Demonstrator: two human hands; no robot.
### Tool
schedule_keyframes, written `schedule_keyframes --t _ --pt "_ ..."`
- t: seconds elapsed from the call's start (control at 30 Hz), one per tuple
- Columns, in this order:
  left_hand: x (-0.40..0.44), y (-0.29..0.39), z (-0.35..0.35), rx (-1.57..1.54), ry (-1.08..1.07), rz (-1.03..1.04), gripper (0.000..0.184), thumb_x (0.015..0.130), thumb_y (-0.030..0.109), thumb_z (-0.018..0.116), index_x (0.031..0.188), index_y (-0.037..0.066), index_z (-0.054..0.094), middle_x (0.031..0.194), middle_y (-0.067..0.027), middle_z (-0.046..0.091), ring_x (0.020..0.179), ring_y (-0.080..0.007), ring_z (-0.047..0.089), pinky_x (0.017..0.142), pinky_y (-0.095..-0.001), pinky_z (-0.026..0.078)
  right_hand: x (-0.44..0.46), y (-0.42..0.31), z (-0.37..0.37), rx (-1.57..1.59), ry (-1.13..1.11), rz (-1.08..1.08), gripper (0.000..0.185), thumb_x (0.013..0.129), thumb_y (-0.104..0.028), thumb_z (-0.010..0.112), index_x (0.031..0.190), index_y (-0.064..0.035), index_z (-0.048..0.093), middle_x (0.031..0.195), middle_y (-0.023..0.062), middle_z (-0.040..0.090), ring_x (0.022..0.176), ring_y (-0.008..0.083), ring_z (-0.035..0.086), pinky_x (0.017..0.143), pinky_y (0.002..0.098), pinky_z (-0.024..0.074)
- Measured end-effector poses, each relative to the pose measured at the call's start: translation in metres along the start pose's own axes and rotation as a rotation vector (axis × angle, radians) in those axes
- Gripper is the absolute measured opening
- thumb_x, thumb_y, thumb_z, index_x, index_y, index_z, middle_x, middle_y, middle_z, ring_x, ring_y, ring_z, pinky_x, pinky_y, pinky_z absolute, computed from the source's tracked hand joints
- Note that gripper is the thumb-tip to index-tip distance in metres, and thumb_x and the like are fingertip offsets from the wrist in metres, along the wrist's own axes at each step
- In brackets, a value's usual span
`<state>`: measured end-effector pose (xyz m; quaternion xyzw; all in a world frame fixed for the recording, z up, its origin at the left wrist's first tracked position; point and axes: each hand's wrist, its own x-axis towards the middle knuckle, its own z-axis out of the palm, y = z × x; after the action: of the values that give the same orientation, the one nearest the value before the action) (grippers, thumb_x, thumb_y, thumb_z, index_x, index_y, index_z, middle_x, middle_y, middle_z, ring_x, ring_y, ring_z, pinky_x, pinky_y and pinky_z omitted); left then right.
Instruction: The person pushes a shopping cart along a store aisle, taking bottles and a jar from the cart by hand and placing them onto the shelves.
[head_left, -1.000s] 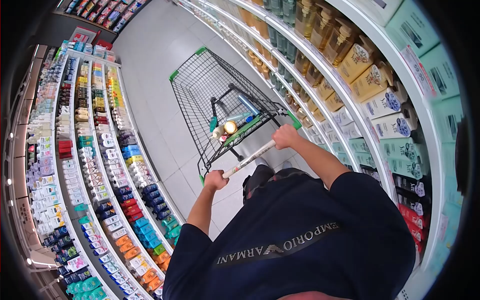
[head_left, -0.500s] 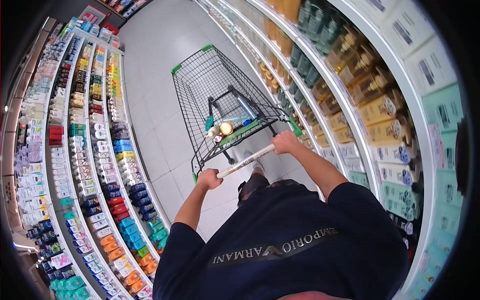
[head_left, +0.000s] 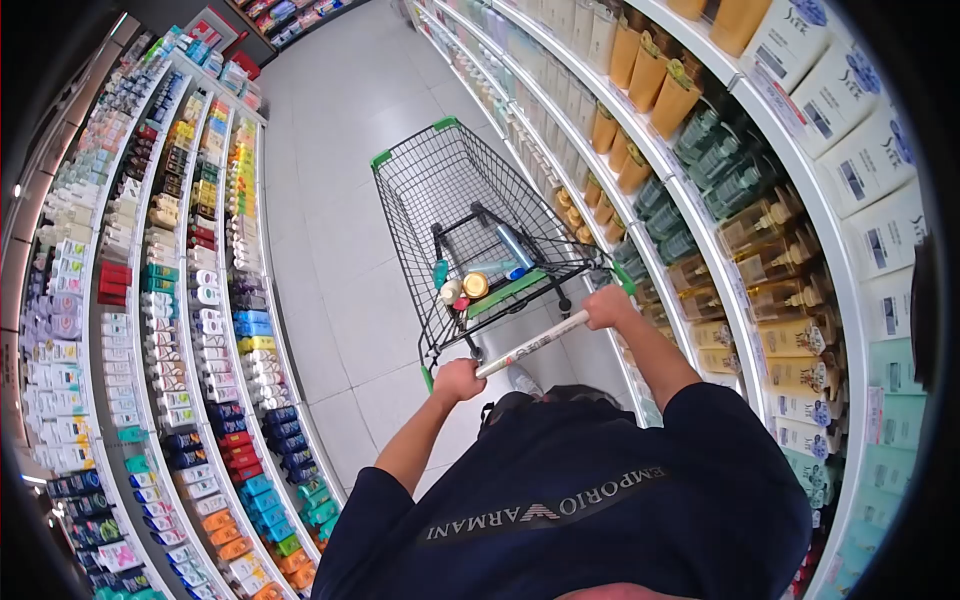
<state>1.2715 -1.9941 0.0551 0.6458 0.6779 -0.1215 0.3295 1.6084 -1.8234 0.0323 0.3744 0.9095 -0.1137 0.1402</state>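
Forward along the shelves (head_left: pixel 715 55), the shopping cart (head_left: pixel 381 158) has advanced. Left grip (head_left: pixel 460 380) and right grip (head_left: pixel 605 306) both wrap closed around its pale handle (head_left: pixel 532 344); its wire basket (head_left: pixel 405 230), with bottles (head_left: pixel 512 249) inside, extends ahead of the 2 grips.

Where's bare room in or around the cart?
Cart: far end, beyond the bottles. Floor: strip between cart and left shelves. Handle: stretch between left hand and right hand. Crowded: cart's near end, with bottles and round gold container; left shelves and right shelves, packed.
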Motion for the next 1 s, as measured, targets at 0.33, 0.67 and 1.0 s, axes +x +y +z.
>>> schedule_keyframes --t 0.33,0.67,1.0 --pt "0.074 -0.005 -0.046 -0.045 0.017 0.032 0.036 0.071 0.034 0.059 0.094 0.008 0.069 0.091 -0.0193 0.069 0.087 -0.0369 0.066 0.078 -0.0467 0.053 0.069 0.047 -0.023 -0.044 0.021 0.06 0.018 0.061 -0.032 0.067 0.071 -0.018 0.07 0.068 0.0082 0.068 0.066 0.0299 0.068 0.058 0.0433 0.0528" --pt "0.151 -0.019 -0.113 -0.056 0.066 -0.011 0.032 0.073 0.033 0.06 0.091 0.009 0.069 0.089 -0.0178 0.069 0.085 -0.0364 0.066 0.078 -0.0457 0.054 0.163 0.098 -0.057 -0.051 0.088 0.046 0.017 0.058 -0.029 0.067 0.067 -0.0149 0.069 0.065 0.0098 0.066 0.066 0.0313 0.067 0.057 0.0432 0.0529" --pt "0.221 -0.07 -0.2 -0.024 -0.025 -0.093 0.037 0.072 0.035 0.06 0.096 0.008 0.07 0.096 -0.0179 0.069 0.092 -0.0358 0.065 0.082 -0.0442 0.053 0.258 0.111 -0.103 0.015 0.083 0.052 0.018 0.061 -0.029 0.065 0.068 -0.0134 0.07 0.069 0.0095 0.068 0.067 0.0303 0.068 0.058 0.0418 0.0536"
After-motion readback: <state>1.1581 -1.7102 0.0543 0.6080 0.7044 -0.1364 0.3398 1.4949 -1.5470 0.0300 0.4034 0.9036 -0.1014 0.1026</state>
